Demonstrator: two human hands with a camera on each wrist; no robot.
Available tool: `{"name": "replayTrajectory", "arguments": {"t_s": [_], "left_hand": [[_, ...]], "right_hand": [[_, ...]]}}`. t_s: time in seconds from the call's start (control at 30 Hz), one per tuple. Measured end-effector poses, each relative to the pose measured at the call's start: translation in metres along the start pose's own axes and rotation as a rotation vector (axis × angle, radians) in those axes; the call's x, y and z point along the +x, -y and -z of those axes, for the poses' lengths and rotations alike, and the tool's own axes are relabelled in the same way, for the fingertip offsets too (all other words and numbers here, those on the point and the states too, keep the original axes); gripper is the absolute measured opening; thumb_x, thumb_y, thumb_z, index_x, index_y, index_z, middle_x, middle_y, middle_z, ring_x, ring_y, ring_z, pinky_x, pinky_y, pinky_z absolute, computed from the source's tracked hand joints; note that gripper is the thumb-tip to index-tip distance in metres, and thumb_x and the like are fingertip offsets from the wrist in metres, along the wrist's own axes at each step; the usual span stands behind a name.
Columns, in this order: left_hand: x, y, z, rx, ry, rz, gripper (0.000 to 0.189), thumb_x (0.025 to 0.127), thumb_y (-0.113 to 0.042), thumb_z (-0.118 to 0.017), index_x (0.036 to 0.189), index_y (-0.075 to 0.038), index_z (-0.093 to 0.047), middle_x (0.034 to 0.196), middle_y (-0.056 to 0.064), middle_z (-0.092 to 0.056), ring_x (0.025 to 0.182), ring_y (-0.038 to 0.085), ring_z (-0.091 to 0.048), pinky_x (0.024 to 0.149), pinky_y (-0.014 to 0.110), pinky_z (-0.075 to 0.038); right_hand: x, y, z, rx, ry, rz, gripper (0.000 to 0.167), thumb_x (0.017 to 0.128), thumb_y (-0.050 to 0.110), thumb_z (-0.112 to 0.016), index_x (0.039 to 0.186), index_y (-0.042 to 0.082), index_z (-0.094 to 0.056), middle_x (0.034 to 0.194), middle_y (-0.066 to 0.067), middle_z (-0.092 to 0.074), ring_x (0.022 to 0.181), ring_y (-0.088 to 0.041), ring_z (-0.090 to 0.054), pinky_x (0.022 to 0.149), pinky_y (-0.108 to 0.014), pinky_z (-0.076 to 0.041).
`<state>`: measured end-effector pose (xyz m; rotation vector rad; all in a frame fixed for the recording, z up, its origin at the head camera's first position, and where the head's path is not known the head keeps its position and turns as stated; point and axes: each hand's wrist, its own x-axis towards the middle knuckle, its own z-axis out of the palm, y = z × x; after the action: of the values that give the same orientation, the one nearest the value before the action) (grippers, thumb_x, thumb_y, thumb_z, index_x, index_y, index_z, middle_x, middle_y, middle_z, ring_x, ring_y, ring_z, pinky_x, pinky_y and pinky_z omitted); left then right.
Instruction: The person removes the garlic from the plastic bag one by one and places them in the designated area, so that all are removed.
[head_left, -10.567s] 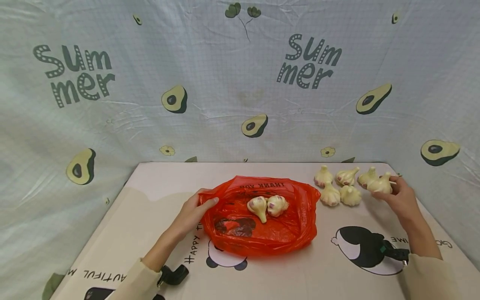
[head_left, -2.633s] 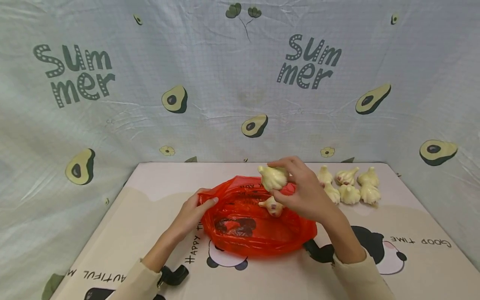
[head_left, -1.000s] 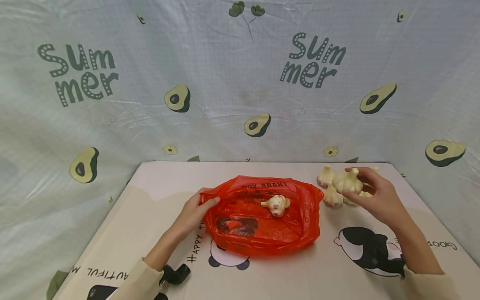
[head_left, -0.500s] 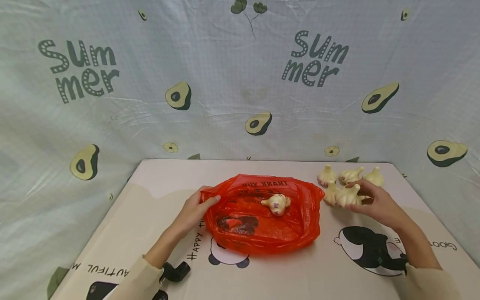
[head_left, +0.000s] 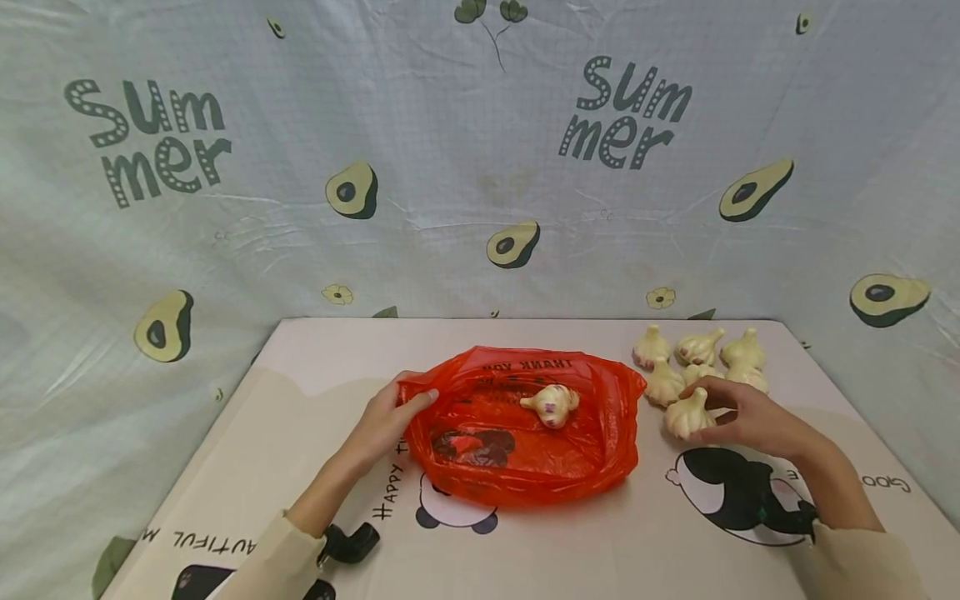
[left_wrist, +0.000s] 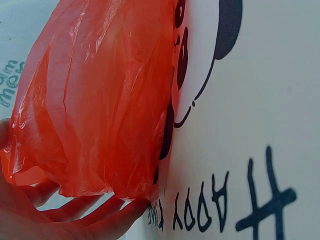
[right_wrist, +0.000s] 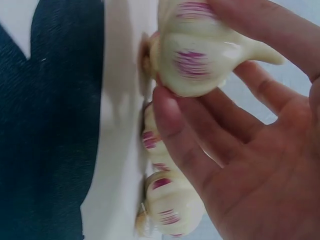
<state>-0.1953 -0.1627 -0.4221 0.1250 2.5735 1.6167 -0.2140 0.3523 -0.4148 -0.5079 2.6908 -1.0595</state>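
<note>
My left hand grips the left rim of a red plastic bag, thumb over the edge. In the left wrist view, fingers of that hand lie under and behind the bag's wall. One garlic bulb lies inside the wide-mouthed bag. To the right of the bag, my right hand holds another garlic bulb between thumb and fingertips, low over the table. The right wrist view shows this bulb with purple streaks, its stem pointing towards the palm.
Several garlic bulbs stand in a cluster at the back right, just behind my right hand. Panda drawings and lettering cover the pale table. A printed cloth hangs behind and at the sides.
Earlier, my right hand set a bulb at the right group, then lifted another from the bag. It has carried that bulb right and lowered it before the group. The left hand keeps its hold.
</note>
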Motion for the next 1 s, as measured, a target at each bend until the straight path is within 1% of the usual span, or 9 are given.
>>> {"name": "replayTrajectory", "arguments": {"t_s": [0.13,0.27,0.37,0.5,0.6,0.67,0.83,0.9,1.0], "left_hand": [[-0.0001,0.0003,-0.0004,0.001,0.003,0.003,0.043,0.104,-0.037,-0.057,0.139,-0.013,-0.055,0.136,0.009,-0.067,0.123,0.026,-0.065,0.107,0.046,-0.055],[0.0004,0.0006,-0.0005,0.006,0.002,0.006,0.043,0.104,-0.037,-0.057,0.139,-0.013,-0.055,0.136,0.009,-0.067,0.124,0.027,-0.064,0.107,0.046,-0.055],[0.0007,0.0003,-0.0006,0.011,0.001,0.005,0.044,0.103,-0.038,-0.057,0.14,-0.013,-0.055,0.137,0.008,-0.066,0.124,0.026,-0.064,0.107,0.047,-0.055],[0.0003,0.0007,-0.0001,0.01,0.003,0.008,0.045,0.103,-0.039,-0.057,0.14,-0.013,-0.055,0.138,0.008,-0.066,0.125,0.026,-0.064,0.108,0.047,-0.055],[0.0005,0.001,0.0002,0.008,0.001,0.013,0.045,0.103,-0.038,-0.057,0.141,-0.013,-0.055,0.138,0.009,-0.066,0.125,0.026,-0.063,0.109,0.047,-0.054],[0.0004,0.0005,0.0003,0.009,-0.001,0.014,0.045,0.103,-0.038,-0.057,0.141,-0.012,-0.055,0.138,0.009,-0.066,0.126,0.026,-0.063,0.109,0.048,-0.054],[0.0007,0.0004,0.0005,0.014,0.0,0.01,0.045,0.104,-0.038,-0.057,0.14,-0.011,-0.055,0.138,0.01,-0.066,0.126,0.027,-0.063,0.109,0.049,-0.054],[0.001,0.0008,0.0005,0.013,0.002,0.011,0.045,0.104,-0.038,-0.057,0.14,-0.011,-0.055,0.137,0.01,-0.066,0.126,0.027,-0.063,0.109,0.049,-0.054],[0.0018,0.0012,0.0003,0.013,0.001,0.008,0.045,0.104,-0.038,-0.057,0.14,-0.011,-0.055,0.137,0.01,-0.066,0.126,0.027,-0.063,0.109,0.049,-0.054]], "right_hand": [[0.0016,-0.0061,-0.0035,0.027,0.05,0.022,0.049,0.083,0.019,-0.084,0.125,0.007,-0.062,0.112,-0.006,-0.068,0.097,-0.003,-0.063,0.08,-0.024,-0.058],[0.0026,-0.01,-0.0058,0.018,0.07,0.013,0.052,0.084,0.019,-0.083,0.128,0.005,-0.061,0.118,-0.009,-0.068,0.098,-0.003,-0.064,0.08,-0.023,-0.058],[0.003,-0.0113,-0.0062,-0.007,0.071,0.01,0.052,0.084,0.02,-0.083,0.128,0.005,-0.061,0.119,-0.009,-0.067,0.1,-0.002,-0.063,0.082,-0.023,-0.058],[0.0036,-0.0107,-0.0061,-0.021,0.07,0.011,0.05,0.084,0.022,-0.084,0.126,0.007,-0.062,0.117,-0.007,-0.067,0.102,-0.007,-0.062,0.083,-0.024,-0.058],[0.0035,-0.0103,-0.0056,-0.01,0.072,0.012,0.049,0.084,0.021,-0.083,0.125,0.008,-0.061,0.118,-0.007,-0.066,0.103,-0.01,-0.062,0.082,-0.023,-0.058],[0.0031,-0.0104,-0.0054,0.002,0.075,0.021,0.049,0.084,0.02,-0.083,0.125,0.006,-0.061,0.117,-0.008,-0.066,0.102,-0.009,-0.063,0.082,-0.023,-0.058],[0.0019,-0.0093,-0.0052,0.023,0.063,0.029,0.05,0.084,0.018,-0.084,0.124,0.003,-0.058,0.114,-0.009,-0.065,0.097,0.001,-0.062,0.08,-0.023,-0.058],[0.0016,-0.0085,-0.0052,0.023,0.055,0.025,0.051,0.083,0.018,-0.085,0.123,0.002,-0.057,0.114,-0.01,-0.065,0.096,0.002,-0.061,0.08,-0.022,-0.059],[0.0017,-0.0078,-0.0051,0.012,0.047,0.017,0.052,0.082,0.018,-0.086,0.123,0.002,-0.057,0.114,-0.011,-0.065,0.096,-0.001,-0.062,0.08,-0.022,-0.059]]}}
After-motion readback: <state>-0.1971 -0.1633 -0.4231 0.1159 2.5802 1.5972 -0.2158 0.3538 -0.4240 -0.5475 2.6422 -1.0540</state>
